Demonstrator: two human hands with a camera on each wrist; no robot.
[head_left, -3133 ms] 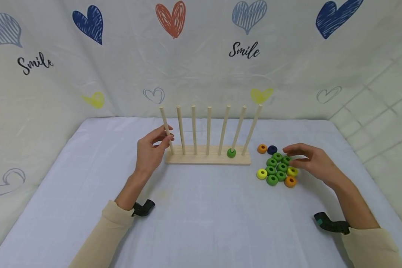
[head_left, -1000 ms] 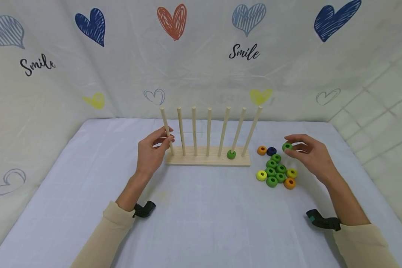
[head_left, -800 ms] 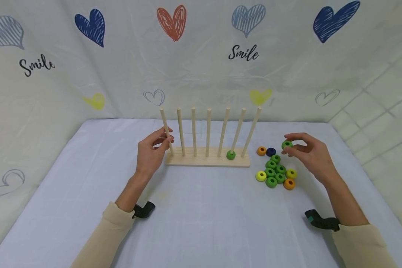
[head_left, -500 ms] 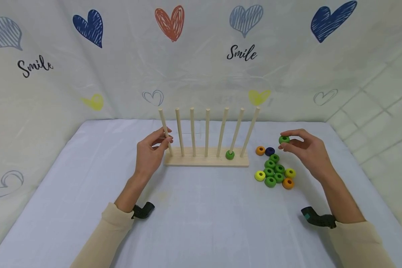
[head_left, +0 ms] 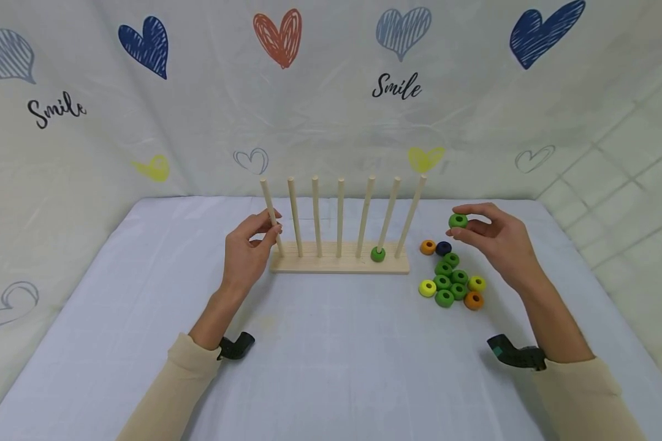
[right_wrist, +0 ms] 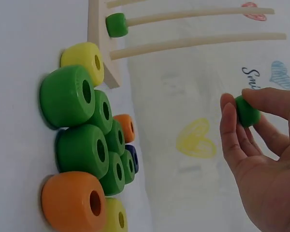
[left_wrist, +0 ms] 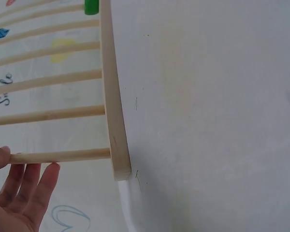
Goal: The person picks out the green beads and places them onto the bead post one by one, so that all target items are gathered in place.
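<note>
A wooden rack (head_left: 339, 264) with several upright pegs stands at the back of the table. My left hand (head_left: 248, 248) pinches its leftmost peg (head_left: 268, 202) between thumb and fingers; the left wrist view shows that peg (left_wrist: 63, 156) with the thumb on one side and fingers on the other. My right hand (head_left: 499, 242) pinches a green bead (head_left: 458, 220) in the air, to the right of the rack and above the loose beads. In the right wrist view this bead (right_wrist: 247, 111) sits between thumb and fingertips. Another green bead (head_left: 377, 254) rests at the bottom of the second peg from the right.
Several loose green beads (head_left: 444, 298) lie right of the rack, with a yellow bead (head_left: 427, 288) and another yellow bead (head_left: 477, 283) among them. Two orange beads (head_left: 474, 300) and a dark blue bead (head_left: 444, 248) lie there too. A white patterned cloth (head_left: 331, 110) hangs behind.
My right hand has taken a green bead from the group, lifted it and carried it up and slightly left. My left hand has stayed on the leftmost peg.
</note>
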